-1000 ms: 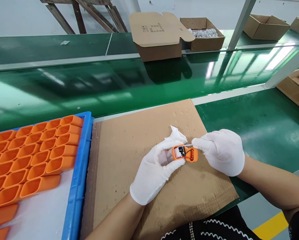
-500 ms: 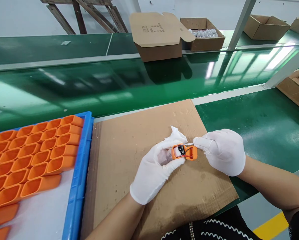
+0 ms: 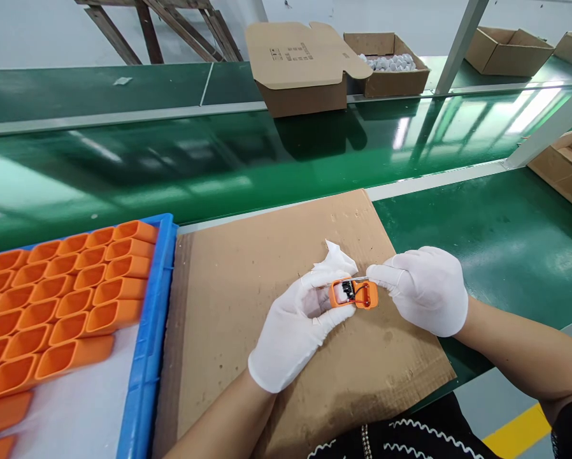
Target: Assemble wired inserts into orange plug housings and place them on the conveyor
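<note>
Gloved in white, my left hand (image 3: 298,325) grips an orange housing (image 3: 366,296) between thumb and fingers. Its opening faces up and shows a black part, something white and thin dark wires inside. My right hand (image 3: 424,290), also gloved, is closed on a thin metal tool (image 3: 360,278), whose shaft lies across the housing's upper edge. A loose white flap (image 3: 337,258) sticks up beside my left fingers. Both hands are over a cardboard sheet (image 3: 238,268).
A blue tray (image 3: 145,357) at the left holds several orange sleeves (image 3: 71,322). Across the glossy green belt (image 3: 209,185) stand a brown carton (image 3: 305,99) and a box of small white parts (image 3: 395,83). Another open box (image 3: 567,162) is at the right.
The metal tool's angle has changed slightly and it now sits a little lower over the housing. My right fingertips have shifted slightly left. My left hand keeps its hold.
</note>
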The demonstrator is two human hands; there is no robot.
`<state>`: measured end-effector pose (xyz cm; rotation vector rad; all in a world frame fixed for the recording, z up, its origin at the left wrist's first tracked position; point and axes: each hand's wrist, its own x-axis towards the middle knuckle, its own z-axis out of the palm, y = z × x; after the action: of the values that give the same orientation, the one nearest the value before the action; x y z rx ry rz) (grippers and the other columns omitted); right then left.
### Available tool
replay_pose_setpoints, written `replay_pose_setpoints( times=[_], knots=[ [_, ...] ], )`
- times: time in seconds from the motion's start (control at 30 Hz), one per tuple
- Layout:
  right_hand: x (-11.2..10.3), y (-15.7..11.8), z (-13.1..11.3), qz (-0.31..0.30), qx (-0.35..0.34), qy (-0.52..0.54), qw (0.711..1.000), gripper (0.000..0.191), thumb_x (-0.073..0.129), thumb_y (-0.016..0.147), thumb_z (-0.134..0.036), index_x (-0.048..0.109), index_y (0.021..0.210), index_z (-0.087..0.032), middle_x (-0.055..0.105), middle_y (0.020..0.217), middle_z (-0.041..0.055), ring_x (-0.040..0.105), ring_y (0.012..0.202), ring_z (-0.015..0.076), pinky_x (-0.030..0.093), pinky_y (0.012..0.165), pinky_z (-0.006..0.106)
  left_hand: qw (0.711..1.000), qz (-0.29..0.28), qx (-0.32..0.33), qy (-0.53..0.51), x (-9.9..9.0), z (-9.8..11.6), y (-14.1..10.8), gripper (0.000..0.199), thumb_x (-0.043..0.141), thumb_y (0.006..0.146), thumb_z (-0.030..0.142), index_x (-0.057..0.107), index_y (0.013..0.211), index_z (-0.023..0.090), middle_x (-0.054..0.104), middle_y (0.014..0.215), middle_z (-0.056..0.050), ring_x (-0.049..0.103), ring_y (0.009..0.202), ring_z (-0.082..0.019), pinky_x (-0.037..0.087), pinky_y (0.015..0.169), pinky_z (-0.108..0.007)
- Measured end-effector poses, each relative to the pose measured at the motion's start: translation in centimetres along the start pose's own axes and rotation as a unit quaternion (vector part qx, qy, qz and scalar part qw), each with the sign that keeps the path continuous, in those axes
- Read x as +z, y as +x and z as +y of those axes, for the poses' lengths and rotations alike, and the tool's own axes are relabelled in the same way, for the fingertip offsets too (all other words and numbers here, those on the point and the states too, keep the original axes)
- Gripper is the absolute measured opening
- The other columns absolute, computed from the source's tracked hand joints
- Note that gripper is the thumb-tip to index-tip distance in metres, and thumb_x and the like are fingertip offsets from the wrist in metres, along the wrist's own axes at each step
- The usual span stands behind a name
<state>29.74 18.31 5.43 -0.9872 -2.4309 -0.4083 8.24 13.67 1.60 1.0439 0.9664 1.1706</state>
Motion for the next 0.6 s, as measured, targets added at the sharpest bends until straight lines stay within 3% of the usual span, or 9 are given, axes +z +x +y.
replay_pose_setpoints(
  times=[0.17, 0.33, 0.5, 0.6],
  knots=[
    [0.2, -0.1, 0.1, -0.037, -0.012, 0.013, 0.999, 0.028, 0.052, 0.075, -0.006, 0.069, 0.076, -0.027, 0.052, 0.054, -0.0059, 0.031, 0.051, 0.0132, 0.019, 0.053, 0.030, 0.999, -0.006, 0.008, 0.030, -0.1, -0.3, -0.1, 0.035, 0.087, 0.076, 0.019, 0.075, 0.109, 0.023, 0.074, 0.119, -0.008, 0.071, 0.106, -0.023, 0.060, 0.099, -0.040],
    [0.3, 0.0, 0.7, -0.057, -0.032, 0.025, 0.998, 0.025, 0.056, 0.075, -0.009, 0.071, 0.074, -0.029, 0.055, 0.055, -0.0062, 0.030, 0.052, 0.0128, 0.017, 0.053, 0.031, 0.996, 0.005, 0.079, 0.048, 0.5, -0.5, -0.1, 0.035, 0.085, 0.077, 0.015, 0.075, 0.108, 0.027, 0.074, 0.119, -0.006, 0.068, 0.115, -0.024, 0.058, 0.103, -0.043],
    [0.4, -0.1, 1.4, -0.068, 0.023, 0.107, 0.992, 0.028, 0.055, 0.089, -0.015, 0.075, 0.077, -0.030, 0.061, 0.058, -0.0050, 0.038, 0.050, 0.0120, 0.023, 0.051, 0.031, 0.988, 0.092, 0.102, 0.069, 1.0, -0.4, -0.2, 0.034, 0.082, 0.080, 0.012, 0.070, 0.108, 0.026, 0.075, 0.118, -0.004, 0.071, 0.112, -0.022, 0.057, 0.106, -0.044],
    [0.4, -0.2, 0.9, -0.020, 0.115, 0.227, 0.967, 0.019, 0.060, 0.097, -0.025, 0.077, 0.088, -0.028, 0.068, 0.071, -0.0027, 0.055, 0.059, 0.0120, 0.039, 0.056, 0.027, 0.980, 0.145, 0.101, 0.090, 1.2, -0.5, -0.3, 0.034, 0.085, 0.076, 0.015, 0.069, 0.104, 0.023, 0.075, 0.115, -0.005, 0.073, 0.105, -0.022, 0.059, 0.103, -0.043]
  ],
)
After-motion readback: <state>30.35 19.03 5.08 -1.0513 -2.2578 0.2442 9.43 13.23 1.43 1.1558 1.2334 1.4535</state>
